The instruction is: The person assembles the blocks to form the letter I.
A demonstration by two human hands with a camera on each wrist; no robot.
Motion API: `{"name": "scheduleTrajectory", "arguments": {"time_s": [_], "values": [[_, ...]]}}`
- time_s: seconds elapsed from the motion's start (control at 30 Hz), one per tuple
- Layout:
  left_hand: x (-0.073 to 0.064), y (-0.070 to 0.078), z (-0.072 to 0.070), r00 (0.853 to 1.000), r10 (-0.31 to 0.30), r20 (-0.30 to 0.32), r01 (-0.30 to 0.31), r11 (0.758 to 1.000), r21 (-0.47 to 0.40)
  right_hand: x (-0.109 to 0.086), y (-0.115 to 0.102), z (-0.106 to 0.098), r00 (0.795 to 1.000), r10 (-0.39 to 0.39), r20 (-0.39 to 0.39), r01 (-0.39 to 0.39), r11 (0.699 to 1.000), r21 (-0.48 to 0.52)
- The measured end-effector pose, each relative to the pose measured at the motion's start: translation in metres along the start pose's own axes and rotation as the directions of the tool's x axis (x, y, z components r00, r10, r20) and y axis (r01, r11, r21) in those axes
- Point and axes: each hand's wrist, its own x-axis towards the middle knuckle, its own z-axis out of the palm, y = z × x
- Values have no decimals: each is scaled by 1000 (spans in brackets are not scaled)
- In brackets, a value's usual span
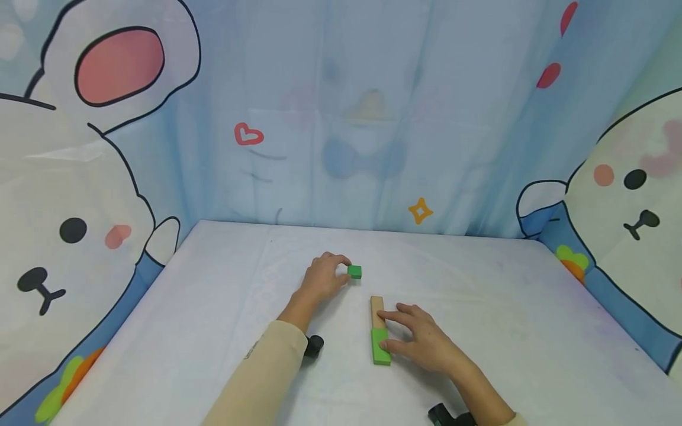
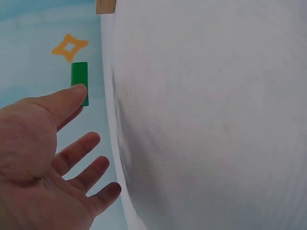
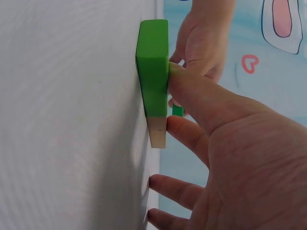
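My left hand (image 1: 323, 278) pinches a small dark green block (image 1: 354, 272) between thumb and index finger, while its other fingers spread apart in the left wrist view. That block (image 2: 79, 76) shows its long narrow side there, partly covered by the thumb. Nearer the front, a light green block (image 1: 380, 347) and a plain wooden block (image 1: 377, 307) lie end to end in a line on the table. Beside them is my right hand (image 1: 423, 337), its thumb at the light green block's side (image 3: 156, 81) and its index fingertip at the wooden block (image 3: 157, 132). Its other fingers extend outward.
A white cloth covers the table (image 1: 495, 307). Behind it hangs a light blue curtain (image 1: 298, 77) with printed cartoon figures. One black device (image 1: 314, 346) is at the left wrist, and another (image 1: 450, 415) at the right wrist.
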Motion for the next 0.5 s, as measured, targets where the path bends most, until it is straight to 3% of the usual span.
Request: {"name": "scheduleTrajectory", "arguments": {"time_s": [0.5], "values": [[-3,9,4,999,30,24,-31,999,17,1,-2,-1,1000,9,10,-9,1000,10]]}}
